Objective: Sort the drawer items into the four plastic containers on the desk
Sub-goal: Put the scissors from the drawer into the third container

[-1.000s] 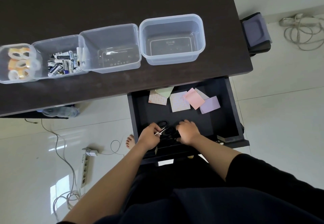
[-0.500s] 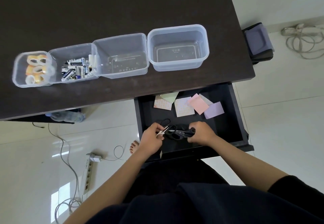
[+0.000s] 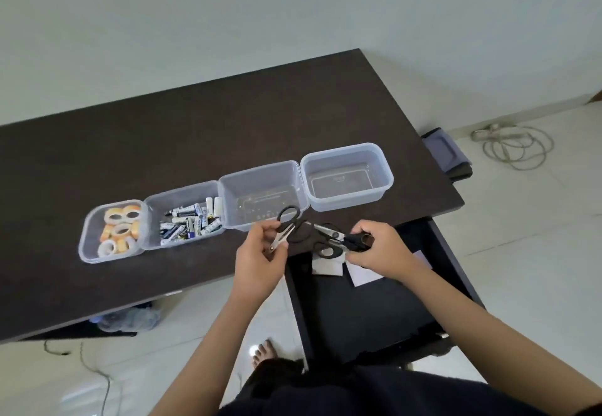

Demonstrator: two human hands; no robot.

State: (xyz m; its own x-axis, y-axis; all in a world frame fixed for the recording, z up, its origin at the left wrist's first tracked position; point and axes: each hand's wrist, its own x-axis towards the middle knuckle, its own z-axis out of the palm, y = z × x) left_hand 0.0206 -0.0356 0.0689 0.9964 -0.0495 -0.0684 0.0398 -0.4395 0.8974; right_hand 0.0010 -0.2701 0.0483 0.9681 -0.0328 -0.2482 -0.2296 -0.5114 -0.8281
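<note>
Scissors, two pairs: left hand (image 3: 260,254) pinches the small scissors (image 3: 284,230), right hand (image 3: 379,247) grips the larger scissors (image 3: 335,241), before four containers (image 3: 347,179) on the counter (image 3: 195,128).

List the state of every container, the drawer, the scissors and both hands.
Tape container: holds tape rolls.
Battery container: holds batteries.
Third container: empty.
Fourth container: empty.
Drawer: open, paper notes inside.
Small scissors: lifted, blades closed.
Large scissors: lifted.
Left hand: holds small scissors.
Right hand: holds large scissors.
</note>
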